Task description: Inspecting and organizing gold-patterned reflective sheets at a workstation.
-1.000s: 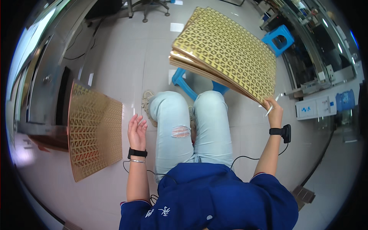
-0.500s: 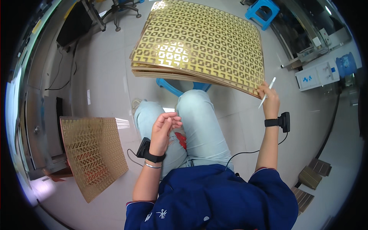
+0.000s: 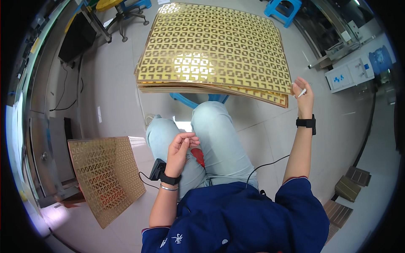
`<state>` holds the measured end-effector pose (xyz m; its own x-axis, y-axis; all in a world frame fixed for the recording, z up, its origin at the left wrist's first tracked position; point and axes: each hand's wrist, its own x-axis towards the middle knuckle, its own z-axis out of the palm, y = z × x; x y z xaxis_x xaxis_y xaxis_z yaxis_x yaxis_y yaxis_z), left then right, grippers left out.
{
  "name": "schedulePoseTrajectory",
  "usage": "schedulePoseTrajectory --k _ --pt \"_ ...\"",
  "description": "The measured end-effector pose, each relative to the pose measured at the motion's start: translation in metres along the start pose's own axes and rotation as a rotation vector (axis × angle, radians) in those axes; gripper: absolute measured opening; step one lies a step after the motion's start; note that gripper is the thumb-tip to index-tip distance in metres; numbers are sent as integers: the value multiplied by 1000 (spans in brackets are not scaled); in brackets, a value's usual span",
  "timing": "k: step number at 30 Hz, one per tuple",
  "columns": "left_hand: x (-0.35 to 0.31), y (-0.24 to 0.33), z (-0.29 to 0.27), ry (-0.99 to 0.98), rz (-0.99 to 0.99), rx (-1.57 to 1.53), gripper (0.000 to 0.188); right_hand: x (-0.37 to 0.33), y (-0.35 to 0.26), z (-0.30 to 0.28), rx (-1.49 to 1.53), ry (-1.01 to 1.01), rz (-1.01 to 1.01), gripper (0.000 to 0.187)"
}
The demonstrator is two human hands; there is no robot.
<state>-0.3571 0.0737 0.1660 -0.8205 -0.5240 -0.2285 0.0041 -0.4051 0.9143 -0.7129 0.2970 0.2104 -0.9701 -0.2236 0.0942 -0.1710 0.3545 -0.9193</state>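
Observation:
A stack of large yellow panels (image 3: 219, 50), patterned with copper-coloured shapes like bare circuit boards, rests on a blue stool (image 3: 184, 100) in front of my knees. At its near right corner, my right hand (image 3: 304, 93) has its fingertips at the edge of the top panel. A slim white pen-like stick (image 3: 302, 92) is held in that same hand, its far part hidden. The top panel's corner stands slightly apart from a lower one. Above my left thigh, my left hand (image 3: 181, 151) is empty, its fingers loosely curled and the thumb apart.
Another patterned panel (image 3: 107, 177) leans upright at the left, beside a metal cabinet. A second blue stool (image 3: 283, 11) and a white water dispenser (image 3: 349, 78) stand on the right. Several smaller boards (image 3: 347, 188) lie at the lower right. A wheeled chair (image 3: 126, 14) is at the far left.
My right hand has shifted right and its pen-like stick has swung round. The top panel's near right corner has come away from the panel beneath. My left hand stays much the same.

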Motion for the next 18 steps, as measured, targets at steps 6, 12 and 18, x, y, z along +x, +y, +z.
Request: schedulePoseTrajectory --k 6,12,18 --pt "2 -3 2 16 25 102 24 -61 -39 24 103 -148 -84 31" --pt "3 0 31 -22 -20 -290 41 -159 -54 74 -102 -466 -430 32" --pt "8 -4 56 29 -34 -467 41 -169 -74 82 -200 -536 -584 29"
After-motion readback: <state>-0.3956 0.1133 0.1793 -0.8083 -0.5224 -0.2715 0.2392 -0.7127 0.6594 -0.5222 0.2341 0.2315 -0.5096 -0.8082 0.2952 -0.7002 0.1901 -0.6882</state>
